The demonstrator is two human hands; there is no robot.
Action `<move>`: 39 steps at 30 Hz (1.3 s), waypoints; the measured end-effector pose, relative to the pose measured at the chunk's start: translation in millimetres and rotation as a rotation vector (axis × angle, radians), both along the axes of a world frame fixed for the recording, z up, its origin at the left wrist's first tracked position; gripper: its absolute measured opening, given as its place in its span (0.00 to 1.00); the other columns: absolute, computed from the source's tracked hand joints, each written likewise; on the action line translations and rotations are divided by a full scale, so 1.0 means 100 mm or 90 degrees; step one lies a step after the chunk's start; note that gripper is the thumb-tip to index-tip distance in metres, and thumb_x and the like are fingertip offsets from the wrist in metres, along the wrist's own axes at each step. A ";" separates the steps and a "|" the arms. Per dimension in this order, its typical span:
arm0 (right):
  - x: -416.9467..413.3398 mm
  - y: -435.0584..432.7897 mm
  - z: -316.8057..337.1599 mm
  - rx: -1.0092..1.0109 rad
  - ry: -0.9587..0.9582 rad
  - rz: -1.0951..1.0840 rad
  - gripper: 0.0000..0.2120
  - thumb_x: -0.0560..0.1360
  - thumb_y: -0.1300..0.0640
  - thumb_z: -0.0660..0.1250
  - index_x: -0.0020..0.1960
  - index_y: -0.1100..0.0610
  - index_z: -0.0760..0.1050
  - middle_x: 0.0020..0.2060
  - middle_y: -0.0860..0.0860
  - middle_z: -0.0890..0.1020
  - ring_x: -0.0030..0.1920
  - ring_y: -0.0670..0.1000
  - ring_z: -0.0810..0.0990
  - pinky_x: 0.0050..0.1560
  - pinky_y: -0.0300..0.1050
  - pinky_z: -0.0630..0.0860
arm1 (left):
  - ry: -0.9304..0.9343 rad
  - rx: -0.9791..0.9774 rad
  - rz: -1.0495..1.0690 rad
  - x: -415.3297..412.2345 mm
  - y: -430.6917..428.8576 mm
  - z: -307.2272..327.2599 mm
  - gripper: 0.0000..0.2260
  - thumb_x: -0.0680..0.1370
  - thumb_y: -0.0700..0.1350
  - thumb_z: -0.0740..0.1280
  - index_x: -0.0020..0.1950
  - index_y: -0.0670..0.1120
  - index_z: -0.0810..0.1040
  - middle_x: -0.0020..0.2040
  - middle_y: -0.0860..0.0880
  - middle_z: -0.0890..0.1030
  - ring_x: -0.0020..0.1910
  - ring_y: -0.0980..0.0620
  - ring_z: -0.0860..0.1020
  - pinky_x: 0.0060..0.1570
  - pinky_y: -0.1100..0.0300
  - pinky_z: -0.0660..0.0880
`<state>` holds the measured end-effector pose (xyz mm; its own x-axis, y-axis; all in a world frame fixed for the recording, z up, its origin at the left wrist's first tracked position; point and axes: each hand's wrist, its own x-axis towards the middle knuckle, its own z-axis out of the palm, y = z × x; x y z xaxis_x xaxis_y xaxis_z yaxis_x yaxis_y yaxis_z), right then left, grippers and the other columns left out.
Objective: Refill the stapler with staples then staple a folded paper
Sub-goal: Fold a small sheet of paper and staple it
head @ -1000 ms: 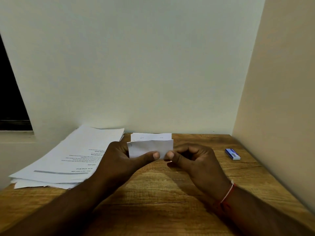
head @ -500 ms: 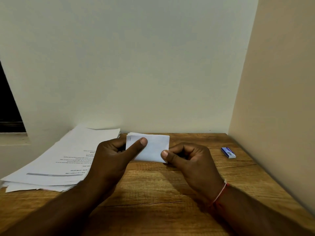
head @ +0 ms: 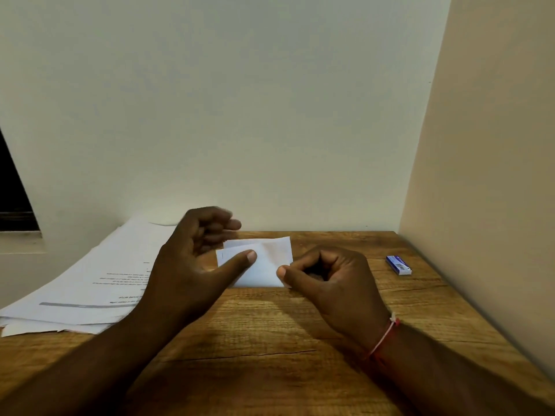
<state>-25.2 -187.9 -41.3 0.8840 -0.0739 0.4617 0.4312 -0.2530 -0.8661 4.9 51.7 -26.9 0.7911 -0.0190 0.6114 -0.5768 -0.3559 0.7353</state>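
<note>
Two hands (head: 192,265) (head: 336,283), one folded paper (head: 264,265), one paper stack (head: 99,280), one staple box (head: 398,265).

— Where could anything pass on the surface (head: 270,331)?
— The near wood in front of both hands lies bare.
— What blocks the sides?
— A paper stack (head: 90,283) fills the left; walls close the back and right, with a small staple box (head: 398,265) near the right wall.
</note>
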 end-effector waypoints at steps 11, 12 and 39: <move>-0.10 0.07 -0.03 -0.153 -0.064 0.047 0.04 0.77 0.56 0.81 0.44 0.51 0.88 0.39 0.45 0.89 0.42 0.48 0.89 0.44 0.45 0.86 | -0.113 0.140 -0.043 -0.16 -0.10 0.02 0.04 0.77 0.54 0.78 0.51 0.59 0.91 0.50 0.65 0.89 0.56 0.61 0.86 0.56 0.74 0.75; -0.10 0.07 -0.03 -0.147 -0.060 0.049 0.04 0.77 0.56 0.81 0.44 0.51 0.88 0.39 0.45 0.89 0.42 0.48 0.89 0.44 0.46 0.86 | -0.108 0.134 -0.046 -0.16 -0.11 0.01 0.04 0.77 0.51 0.78 0.50 0.58 0.91 0.49 0.66 0.89 0.54 0.63 0.87 0.54 0.76 0.74; -0.07 0.12 -0.05 -0.125 0.009 0.053 0.22 0.73 0.53 0.84 0.64 0.44 0.83 0.45 0.43 0.91 0.42 0.48 0.89 0.46 0.45 0.87 | -0.049 0.082 0.000 -0.14 -0.11 0.00 0.09 0.75 0.46 0.83 0.43 0.61 0.89 0.43 0.66 0.88 0.48 0.62 0.86 0.46 0.75 0.75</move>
